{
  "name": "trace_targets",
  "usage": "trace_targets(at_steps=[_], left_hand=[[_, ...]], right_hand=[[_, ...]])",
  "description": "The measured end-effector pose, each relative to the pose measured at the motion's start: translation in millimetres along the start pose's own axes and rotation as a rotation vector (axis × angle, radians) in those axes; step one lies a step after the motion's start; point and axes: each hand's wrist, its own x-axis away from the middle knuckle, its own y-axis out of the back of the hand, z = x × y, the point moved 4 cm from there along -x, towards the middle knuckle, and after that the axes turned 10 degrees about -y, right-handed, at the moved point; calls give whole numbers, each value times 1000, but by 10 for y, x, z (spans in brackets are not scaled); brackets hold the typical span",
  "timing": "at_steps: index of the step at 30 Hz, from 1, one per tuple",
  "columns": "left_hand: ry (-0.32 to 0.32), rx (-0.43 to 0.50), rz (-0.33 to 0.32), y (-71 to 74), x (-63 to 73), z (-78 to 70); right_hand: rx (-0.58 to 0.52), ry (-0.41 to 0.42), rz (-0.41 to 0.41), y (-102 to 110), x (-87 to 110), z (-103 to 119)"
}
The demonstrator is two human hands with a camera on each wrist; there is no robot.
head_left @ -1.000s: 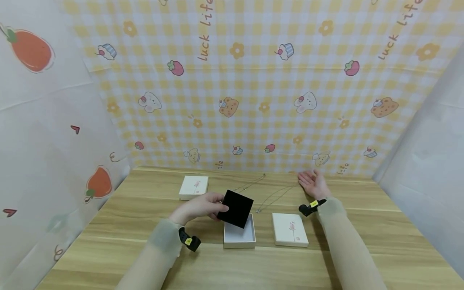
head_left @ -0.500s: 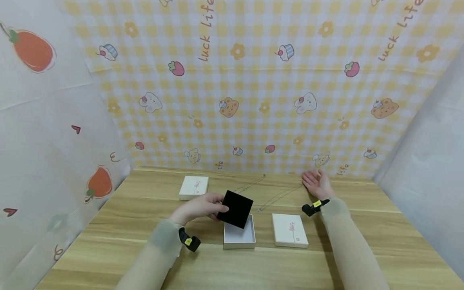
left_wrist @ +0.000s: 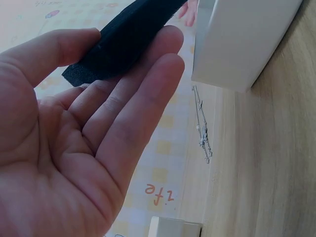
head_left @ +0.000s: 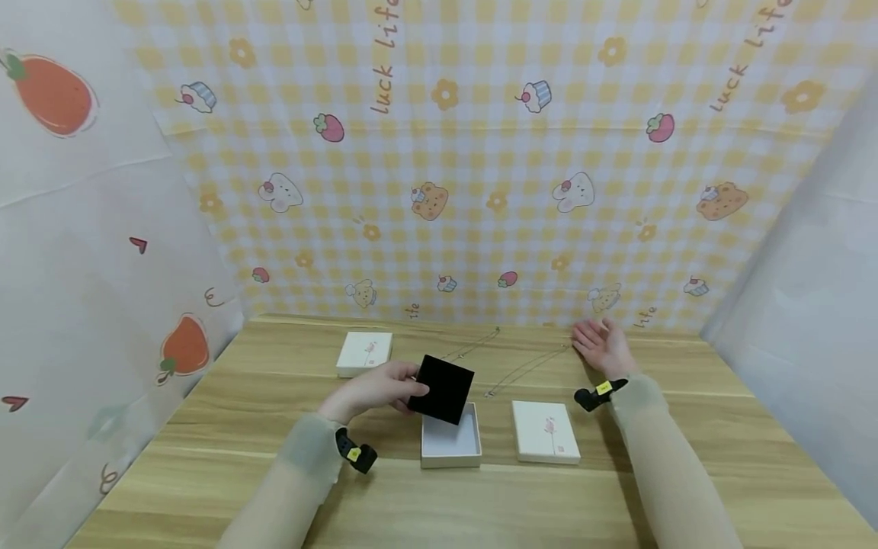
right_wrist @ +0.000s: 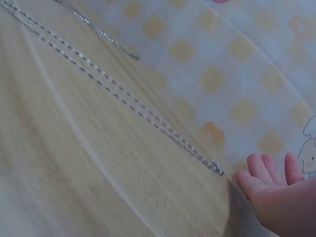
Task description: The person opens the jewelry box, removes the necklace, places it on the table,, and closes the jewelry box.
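In the head view my left hand (head_left: 377, 390) holds a black square pad (head_left: 444, 389), tilted above an open white box base (head_left: 450, 460). The left wrist view shows the pad (left_wrist: 126, 42) pinched between thumb and fingers. My right hand (head_left: 604, 348) lies palm up near the back of the table, fingers loosely extended and holding nothing. Just left of it a thin silver necklace (head_left: 490, 394) is stretched diagonally on the wood. In the right wrist view, the necklace's end (right_wrist: 215, 168) is a little apart from the fingertips. Another necklace (head_left: 461, 356) lies behind the pad, partly hidden.
A white lid (head_left: 546, 432) with red print lies right of the open base. Further back on the left stands another white box (head_left: 365, 352) with similar print. A checked cloth (head_left: 480, 160) hangs behind the table (head_left: 480, 511).
My right hand has moved rightward, away from the necklace's end. The necklace's loop has become narrower and straighter. My left hand keeps the pad in about the same place.
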Motion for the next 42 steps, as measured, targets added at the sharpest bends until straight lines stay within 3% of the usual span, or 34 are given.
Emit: trace_targets(at_steps=[9,17,26,35,42], left_hand=[[-18,1,-28,20,57,-42],[-24,5,-88,21,62,-89],[-27,49,-160,11,73,-118],[-65,103,-184,-17,24,-295],[-68,149,-182,-122,34,-332]], right_hand=[[69,-18,125,-260,148,-242],[169,-24,219,-539,363,-616],[479,23,274,-870,614,-1082],[1034,140,256,-1180,764,-1463],[1172,217,202,-1264,851,-1585]])
